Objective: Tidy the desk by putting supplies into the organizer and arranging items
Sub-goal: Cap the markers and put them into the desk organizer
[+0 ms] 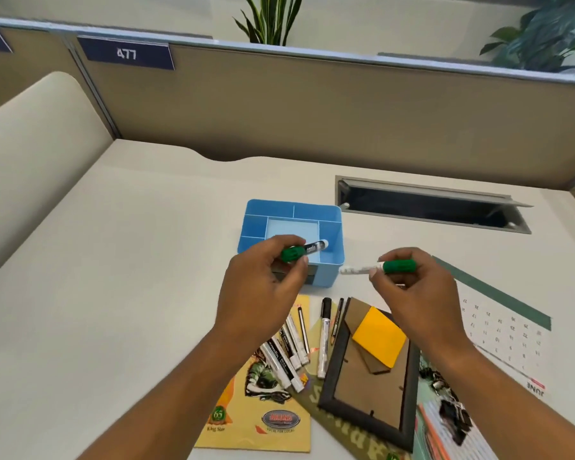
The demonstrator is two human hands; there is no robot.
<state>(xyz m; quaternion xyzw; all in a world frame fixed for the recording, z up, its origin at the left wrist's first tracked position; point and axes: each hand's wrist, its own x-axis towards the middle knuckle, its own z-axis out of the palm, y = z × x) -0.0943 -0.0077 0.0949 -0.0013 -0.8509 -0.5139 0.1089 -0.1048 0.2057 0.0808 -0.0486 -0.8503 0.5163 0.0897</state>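
L hand point(263, 283) pinching green marker point(305, 250) over organizer point(324, 275); R hand point(409, 287) pinching 2nd marker point(399, 266) at its 3 o'clock. Risk: both being held flat, likely bridging dividers point(293, 211).

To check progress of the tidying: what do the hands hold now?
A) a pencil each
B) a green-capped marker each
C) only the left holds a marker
B: the left hand grips a green-capped marker by the blue organizer, and the right hand grips a second green-capped marker.

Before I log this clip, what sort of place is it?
Most likely an open-plan office cubicle: a tan partition with a numbered plate reading 477 rises behind the pale desk, which has a cable hatch and a calendar.
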